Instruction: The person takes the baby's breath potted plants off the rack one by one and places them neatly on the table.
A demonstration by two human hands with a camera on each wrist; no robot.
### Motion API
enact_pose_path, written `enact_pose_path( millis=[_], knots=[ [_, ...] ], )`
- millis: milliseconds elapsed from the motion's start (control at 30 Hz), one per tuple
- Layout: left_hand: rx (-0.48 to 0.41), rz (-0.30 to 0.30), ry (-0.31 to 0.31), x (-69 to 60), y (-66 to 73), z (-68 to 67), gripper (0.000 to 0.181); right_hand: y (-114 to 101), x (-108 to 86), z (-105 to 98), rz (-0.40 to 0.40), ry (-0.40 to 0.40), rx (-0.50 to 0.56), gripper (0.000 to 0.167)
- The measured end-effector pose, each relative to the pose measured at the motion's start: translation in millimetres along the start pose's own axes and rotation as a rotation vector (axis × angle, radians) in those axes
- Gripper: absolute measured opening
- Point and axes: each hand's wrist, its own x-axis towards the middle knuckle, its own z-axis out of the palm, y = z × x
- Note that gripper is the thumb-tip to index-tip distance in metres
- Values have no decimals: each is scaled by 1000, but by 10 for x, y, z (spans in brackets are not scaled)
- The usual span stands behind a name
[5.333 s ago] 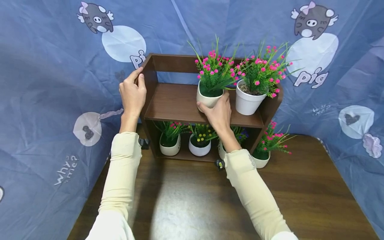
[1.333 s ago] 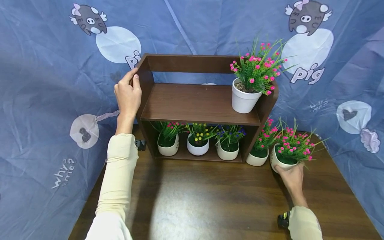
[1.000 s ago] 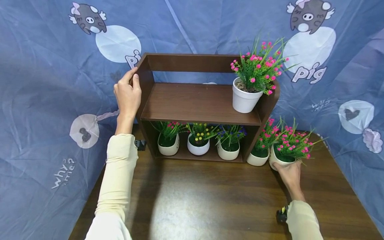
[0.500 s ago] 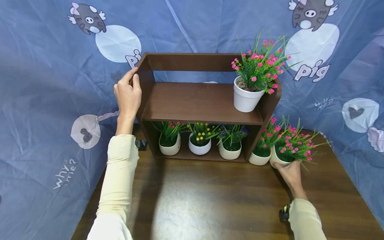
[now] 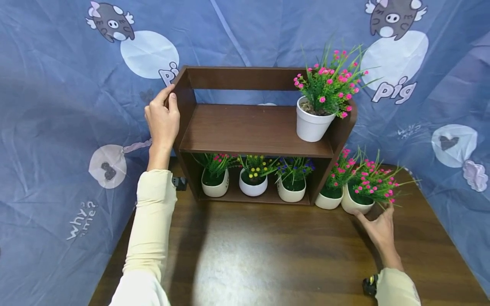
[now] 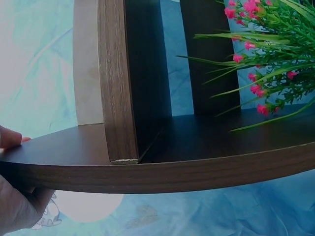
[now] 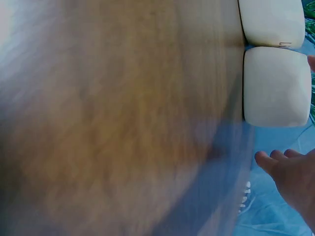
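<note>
My left hand grips the upper left side panel of a dark brown two-tier shelf. In the left wrist view, thumb and fingers lie on opposite faces of that panel. To the right of the shelf, my right hand is spread beside a cream pot with pink flowers. A gap separates its fingers from the pot in the right wrist view, though the thumb there is close to it. A second cream pot with pink flowers stands between that pot and the shelf.
On the upper tier's right end is a white pot of pink flowers. The lower tier holds a pink-flowered pot, a yellow-flowered pot and a blue-flowered pot. Wooden table lies in front; blue cloth hangs behind.
The right hand carried the cream pot of pink flowers from the upper tier to the table right of the shelf, slid it left against its neighbour and let go. The left hand stayed on the panel.
</note>
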Motion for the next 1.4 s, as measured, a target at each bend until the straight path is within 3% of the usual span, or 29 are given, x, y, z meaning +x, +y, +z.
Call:
enact_pose_path(
  millis=[133, 367, 633, 933, 1100, 1400],
  knots=[
    [-6, -3, 9, 9, -4, -7, 31, -27, -101, -61, -30, 37, 32, 100],
    [-12, -15, -12, -13, 2, 2, 32, -110, -356, -191, -33, 58, -40, 92],
    [-8, -20, -15, 0, 7, -3, 32, -335, -617, -190, -83, 274, -7, 82],
    [-20, -22, -23, -12, 8, -10, 32, -760, -803, -242, -176, 354, 56, 83],
    [-25, -16, -18, -3, 4, -10, 31, -1022, -867, -214, -210, 353, 103, 85],
    [-27, -21, -20, -3, 1, 0, 31, -1481, -956, -72, -250, 271, 222, 88]
  ],
)
